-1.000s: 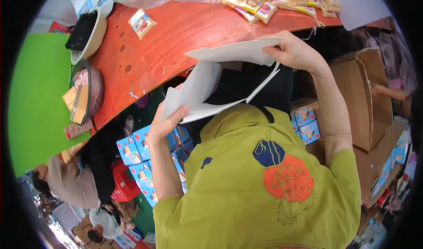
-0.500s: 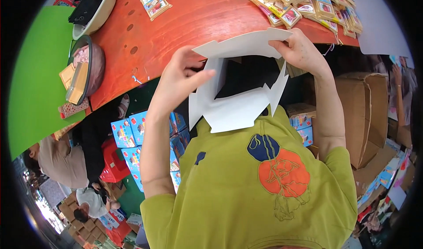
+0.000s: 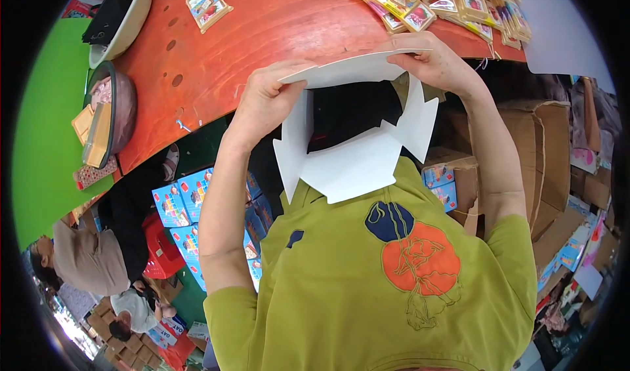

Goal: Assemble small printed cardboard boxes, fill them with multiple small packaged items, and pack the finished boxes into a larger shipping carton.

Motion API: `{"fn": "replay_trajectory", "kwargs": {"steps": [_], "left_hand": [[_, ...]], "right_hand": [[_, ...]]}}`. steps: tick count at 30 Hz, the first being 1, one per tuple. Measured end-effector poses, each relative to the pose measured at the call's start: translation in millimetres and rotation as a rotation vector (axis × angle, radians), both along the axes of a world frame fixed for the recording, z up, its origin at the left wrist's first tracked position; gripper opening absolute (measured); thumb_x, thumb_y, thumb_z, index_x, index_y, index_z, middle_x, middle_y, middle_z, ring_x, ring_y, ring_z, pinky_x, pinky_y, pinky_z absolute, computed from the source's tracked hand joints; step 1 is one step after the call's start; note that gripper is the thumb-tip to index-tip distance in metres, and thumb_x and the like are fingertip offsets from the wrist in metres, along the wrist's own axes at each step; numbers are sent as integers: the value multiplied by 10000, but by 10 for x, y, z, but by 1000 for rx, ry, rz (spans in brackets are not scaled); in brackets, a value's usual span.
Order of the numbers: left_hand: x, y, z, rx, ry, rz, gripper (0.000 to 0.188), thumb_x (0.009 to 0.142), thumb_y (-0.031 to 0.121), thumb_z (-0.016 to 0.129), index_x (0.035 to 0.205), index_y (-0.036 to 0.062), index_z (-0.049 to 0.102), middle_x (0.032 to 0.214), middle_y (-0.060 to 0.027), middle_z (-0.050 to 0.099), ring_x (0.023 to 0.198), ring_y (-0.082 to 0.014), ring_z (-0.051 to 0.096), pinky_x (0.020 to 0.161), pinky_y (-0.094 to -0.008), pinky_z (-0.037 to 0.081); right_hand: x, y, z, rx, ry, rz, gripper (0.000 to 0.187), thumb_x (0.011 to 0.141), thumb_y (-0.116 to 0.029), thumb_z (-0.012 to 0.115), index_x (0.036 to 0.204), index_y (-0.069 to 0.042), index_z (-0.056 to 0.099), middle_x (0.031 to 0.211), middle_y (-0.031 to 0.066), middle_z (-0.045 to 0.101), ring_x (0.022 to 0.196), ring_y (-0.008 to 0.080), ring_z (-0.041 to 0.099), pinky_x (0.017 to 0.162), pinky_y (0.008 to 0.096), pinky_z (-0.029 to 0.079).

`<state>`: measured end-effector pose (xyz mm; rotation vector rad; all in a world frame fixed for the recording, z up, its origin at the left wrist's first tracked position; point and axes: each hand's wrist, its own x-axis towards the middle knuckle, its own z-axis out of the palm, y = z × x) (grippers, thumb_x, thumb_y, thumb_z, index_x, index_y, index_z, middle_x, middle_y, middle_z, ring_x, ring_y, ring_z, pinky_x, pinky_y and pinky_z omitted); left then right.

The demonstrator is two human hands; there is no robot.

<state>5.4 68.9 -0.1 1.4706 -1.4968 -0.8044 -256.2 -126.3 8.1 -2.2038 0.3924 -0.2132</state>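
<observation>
Left hand (image 3: 268,102) and right hand (image 3: 436,62) each pinch one end of the far flap on a white carton (image 3: 351,161), open end up, side and near flaps splayed. Carton sits between the red table's (image 3: 262,30) near edge and my green shirt (image 3: 328,266). Packs (image 3: 453,7) piled far right on table, blue boxes (image 3: 190,204) near left.

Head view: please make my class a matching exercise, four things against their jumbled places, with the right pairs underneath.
Things
1. White carton
2. Packet pile
3. Dark bowl
4. Brown cardboard box

Places
A. On the red table, far right
B. To the right of the right forearm
C. Gripped by left hand and right hand
D. At the table's left edge

Pairs: 1-C, 2-A, 3-D, 4-B
</observation>
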Motion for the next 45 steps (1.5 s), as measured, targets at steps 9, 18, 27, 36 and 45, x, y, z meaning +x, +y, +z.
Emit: {"fn": "replay_trajectory", "kwargs": {"steps": [9,18,27,36,45], "left_hand": [[39,-33,116,37,-212,64,64,886,38,677,923,-14,673,685,-173,609,570,-195,536,578,-333,466],[-72,-31,-29,-171,-185,-18,319,819,-75,701,1105,52,759,1019,-103,753,945,-195,720,800,-272,555],[-232,40,-90,-350,-571,36,389,764,-9,688,1127,116,746,1066,-86,735,945,-279,714,737,-371,599],[-264,25,-72,-389,-667,2,415,788,9,636,1177,128,718,1073,-114,715,929,-290,709,712,-397,599],[-245,31,-125,-382,-655,9,414,775,22,653,1172,112,728,1059,-109,713,925,-278,706,723,-379,592]], "right_hand": [[11,-52,38,-23,1,14,263,987,-27,606,1237,-28,688,1123,97,657,1045,203,620,901,304,504],[23,28,96,-76,-85,181,430,901,-22,670,1317,-128,702,1191,93,637,1119,264,621,941,347,493],[-124,82,120,-175,78,209,480,911,-130,702,1386,-196,662,1205,97,610,1099,255,610,935,319,481],[-162,-146,423,71,234,372,525,920,67,523,1404,-107,629,1267,113,622,1208,260,597,1027,316,454],[-59,-348,567,134,243,393,346,952,25,495,1221,-11,709,1327,144,658,1250,228,602,1046,318,461]]}}
